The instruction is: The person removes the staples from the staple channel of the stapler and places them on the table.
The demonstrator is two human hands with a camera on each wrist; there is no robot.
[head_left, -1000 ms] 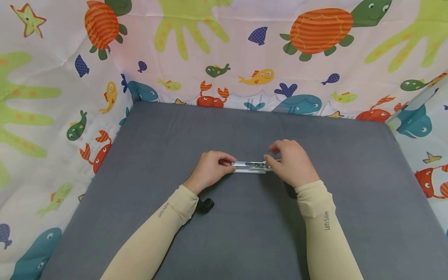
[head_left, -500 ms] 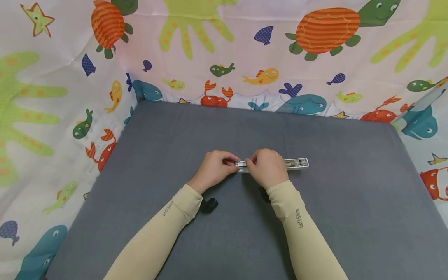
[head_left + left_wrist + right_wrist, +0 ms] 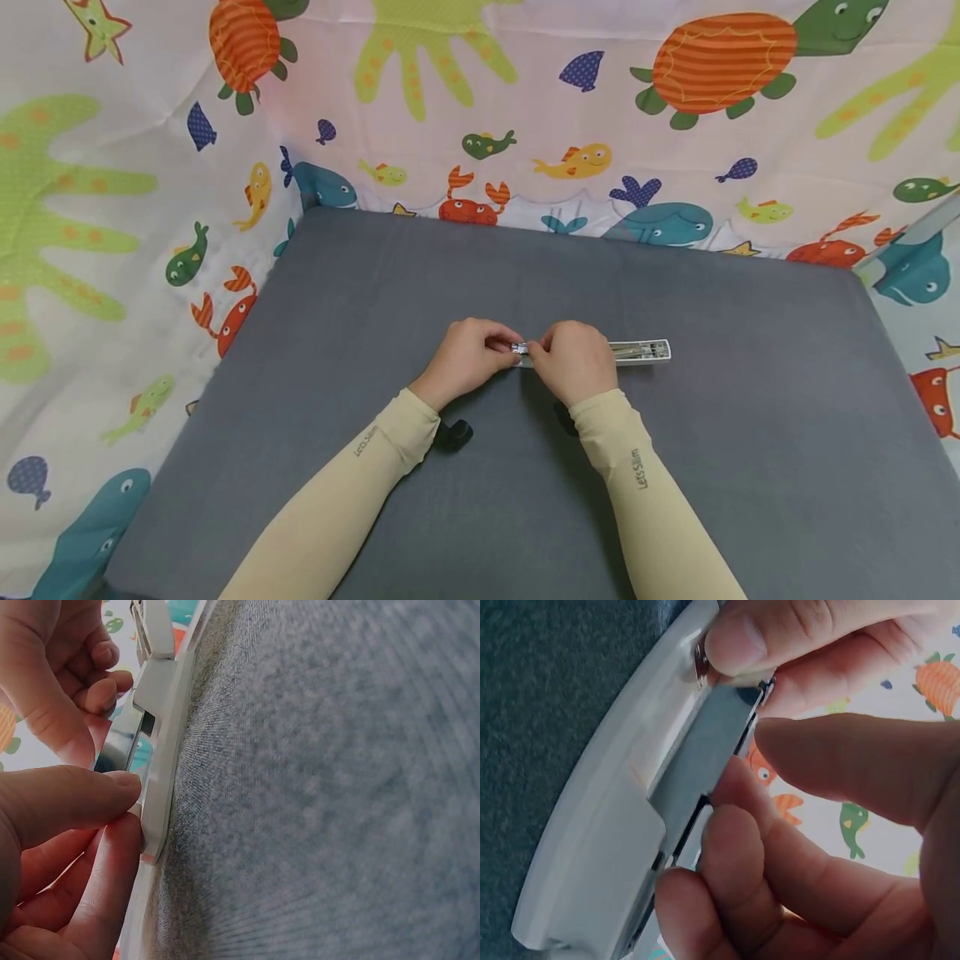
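Observation:
A white stapler (image 3: 642,352) lies opened out on the grey table, its metal inside facing up. My left hand (image 3: 468,357) pinches its left end between thumb and fingers. In the right wrist view, the left thumb rests by the end of the metal staple channel (image 3: 705,746). My right hand (image 3: 574,360) is bent over the middle of the stapler, its thumb and curled fingers at the channel's edge. That hand covers the middle part from the head view. The white base (image 3: 166,742) shows side-on in the left wrist view.
The grey padded table (image 3: 420,517) spreads around both hands. A white curtain (image 3: 412,183) printed with sea animals stands along the back and sides. Dark wrist straps (image 3: 453,435) show below the cuffs.
My right hand has moved left from the stapler's right end to its middle, uncovering the right end. The left hand keeps its grip on the left end.

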